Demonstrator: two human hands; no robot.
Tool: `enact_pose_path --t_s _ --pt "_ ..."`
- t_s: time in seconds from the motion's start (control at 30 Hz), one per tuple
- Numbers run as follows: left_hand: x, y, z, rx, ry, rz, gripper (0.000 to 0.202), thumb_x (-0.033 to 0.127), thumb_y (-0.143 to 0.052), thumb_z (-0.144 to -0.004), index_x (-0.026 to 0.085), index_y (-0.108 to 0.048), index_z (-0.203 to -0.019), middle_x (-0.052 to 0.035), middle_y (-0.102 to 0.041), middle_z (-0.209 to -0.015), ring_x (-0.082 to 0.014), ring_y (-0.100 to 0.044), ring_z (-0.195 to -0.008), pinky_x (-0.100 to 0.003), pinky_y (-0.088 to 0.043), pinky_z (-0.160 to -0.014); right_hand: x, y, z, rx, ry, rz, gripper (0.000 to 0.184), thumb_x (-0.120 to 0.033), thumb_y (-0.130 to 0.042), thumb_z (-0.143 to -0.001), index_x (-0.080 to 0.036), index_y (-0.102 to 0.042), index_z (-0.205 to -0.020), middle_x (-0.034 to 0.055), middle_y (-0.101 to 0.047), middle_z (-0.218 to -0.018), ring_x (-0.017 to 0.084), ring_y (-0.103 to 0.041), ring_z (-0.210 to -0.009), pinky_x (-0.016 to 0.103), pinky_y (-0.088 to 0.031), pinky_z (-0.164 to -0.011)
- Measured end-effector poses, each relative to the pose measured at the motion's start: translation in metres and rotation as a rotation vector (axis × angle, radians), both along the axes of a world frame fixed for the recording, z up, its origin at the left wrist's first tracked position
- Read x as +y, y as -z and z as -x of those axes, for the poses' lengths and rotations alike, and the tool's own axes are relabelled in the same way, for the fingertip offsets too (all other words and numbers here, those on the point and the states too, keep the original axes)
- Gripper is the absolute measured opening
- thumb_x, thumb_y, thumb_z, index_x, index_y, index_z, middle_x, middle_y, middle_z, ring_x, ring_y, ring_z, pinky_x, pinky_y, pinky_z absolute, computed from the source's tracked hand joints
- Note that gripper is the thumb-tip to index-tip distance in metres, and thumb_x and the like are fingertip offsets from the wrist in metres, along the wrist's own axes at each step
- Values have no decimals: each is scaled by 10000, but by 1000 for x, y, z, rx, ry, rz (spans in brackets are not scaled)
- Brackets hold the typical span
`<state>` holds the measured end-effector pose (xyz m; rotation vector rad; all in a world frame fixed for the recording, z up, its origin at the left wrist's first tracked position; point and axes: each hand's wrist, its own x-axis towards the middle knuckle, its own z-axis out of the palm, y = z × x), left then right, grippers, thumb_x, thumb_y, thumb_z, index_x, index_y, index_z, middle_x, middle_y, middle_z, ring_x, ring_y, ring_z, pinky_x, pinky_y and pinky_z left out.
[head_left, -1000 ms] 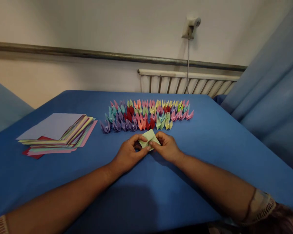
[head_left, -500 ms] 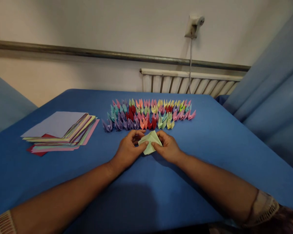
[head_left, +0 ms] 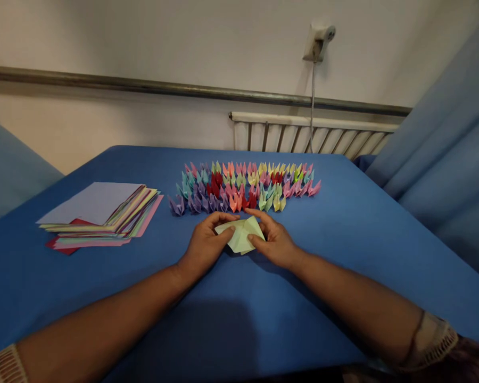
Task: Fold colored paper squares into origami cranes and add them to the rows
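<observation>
At nine o'clock on the table (head_left: pixel 343 239), a fanned paper stack (head_left: pixel 99 215). Nearer centre, left hand (head_left: pixel 203 246) pinching the green paper (head_left: pixel 240 236) by its nine o'clock edge, thumb on top, fingers curled behind. Right hand (head_left: pixel 277 244) pinching the three o'clock edge likewise. At twelve o'clock, just beyond, rows of cranes (head_left: pixel 243 186).

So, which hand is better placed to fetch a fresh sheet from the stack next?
Left, probably. The stack of coloured sheets lies on the left side of the blue table, nearer the left hand; the right hand would have to cross over. Both now hold the green paper.
</observation>
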<state>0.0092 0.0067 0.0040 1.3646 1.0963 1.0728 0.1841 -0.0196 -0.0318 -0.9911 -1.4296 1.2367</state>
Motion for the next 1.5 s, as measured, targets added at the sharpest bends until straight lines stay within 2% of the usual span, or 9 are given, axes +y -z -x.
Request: enact_pose_path --t_s 0.1,0.3,0.5,0.7,0.9,1.13,1.2,1.33,1.5 --pt "0 -2 0 -33 -16 36 186 274 -703 -696 155 -663 -833 -79 -712 -1079 -200 -665 -839 -309 -517 -735 -2 -2 -3 -25 -29 -84 648 -153 -575 -821 -303 -404 -1429 1 -661 -966 127 -595 -734 252 -484 -649" --pt "1 -1 3 -164 -6 57 107 197 -696 -690 167 -623 -761 -45 -716 -1034 -181 -663 -852 -280 -507 -726 -2 -5 -6 -81 -34 -126 322 -198 -546 -864 -254 -639 -1167 9 -659 -969 122 -592 -742 262 -480 -686" --pt "-1 -4 6 -146 79 26 150 272 -715 -736 166 -650 -819 -75 -702 -1107 -208 -668 -903 -318 -519 -765 -3 -7 -9 -45 -48 -103 242 -278 -598 -856 -226 -631 -1089 24 -659 -982 152 -607 -835 289 -486 -753" --pt "-2 -5 3 -50 8 -32 190 291 -743 -726 159 -647 -821 -78 -719 -1043 -218 -672 -896 -323 -521 -762 -1 -4 -9 -48 -9 -98 182 -354 -622 -860 -205 -620 -965 15 -637 -865 148 -588 -761 285 -475 -722" --pt "-3 -4 4 26 -2 -98 139 299 -702 -754 166 -674 -783 -80 -725 -1036 -235 -669 -960 -350 -520 -830 -2 0 -8 -134 18 -143 231 -371 -637 -857 -211 -617 -1022 16 -635 -869 147 -579 -747 277 -472 -698" --pt "5 -4 10 139 214 -120 148 291 -617 -794 188 -724 -795 -104 -685 -1183 -272 -639 -1090 -442 -487 -964 8 6 -13 -130 89 -119 140 -244 -596 -812 -209 -644 -938 2 -625 -809 136 -568 -690 256 -458 -636" --pt "7 -7 13 238 339 -203 171 261 -611 -790 204 -741 -885 -112 -611 -1312 -289 -599 -1168 -465 -467 -996 11 6 -16 -98 88 -106 133 -212 -581 -787 -203 -645 -904 -6 -622 -795 126 -556 -671 247 -447 -622" --pt "4 -14 19 479 560 -461 416 146 -641 -736 265 -700 -1130 -75 -335 -1557 -316 -421 -1361 -495 -379 -1090 13 4 -19 -103 90 -70 157 -172 -547 -755 -197 -649 -871 -18 -628 -777 110 -539 -625 232 -427 -584" --pt "2 -17 21 593 601 -665 321 70 -564 -786 250 -737 -987 -55 -314 -1566 -300 -329 -1420 -487 -337 -1126 11 2 -18 -132 63 -56 182 -160 -537 -742 -199 -655 -875 -26 -639 -757 108 -548 -614 237 -443 -600"
